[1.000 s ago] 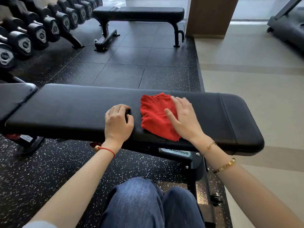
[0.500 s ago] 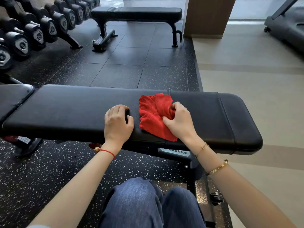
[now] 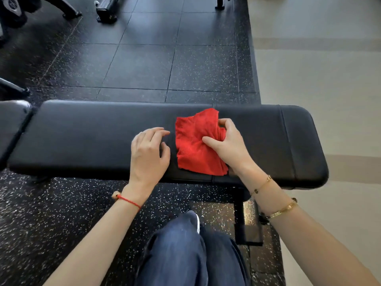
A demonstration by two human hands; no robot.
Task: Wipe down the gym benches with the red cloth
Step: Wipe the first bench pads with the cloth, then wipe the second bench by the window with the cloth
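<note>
A black padded gym bench (image 3: 86, 137) runs across the view in front of me. The red cloth (image 3: 193, 145) lies bunched on its middle, right of centre. My right hand (image 3: 228, 145) grips the cloth's right side, thumb on top and fingers curled into the folds. Just left of the cloth, my left hand (image 3: 149, 151) rests on the pad with fingers loosely bent and nothing in it.
A second pad section (image 3: 12, 118) adjoins the bench at the left. The bench's metal post (image 3: 240, 219) stands beside my knees (image 3: 185, 252). Feet of another bench (image 3: 107, 11) sit on the black rubber floor at the top. Beige flooring (image 3: 319, 79) lies to the right.
My right hand went from lying flat on the cloth to gripping and bunching it. The view tilted downward. My left hand's fingers loosened slightly on the pad.
</note>
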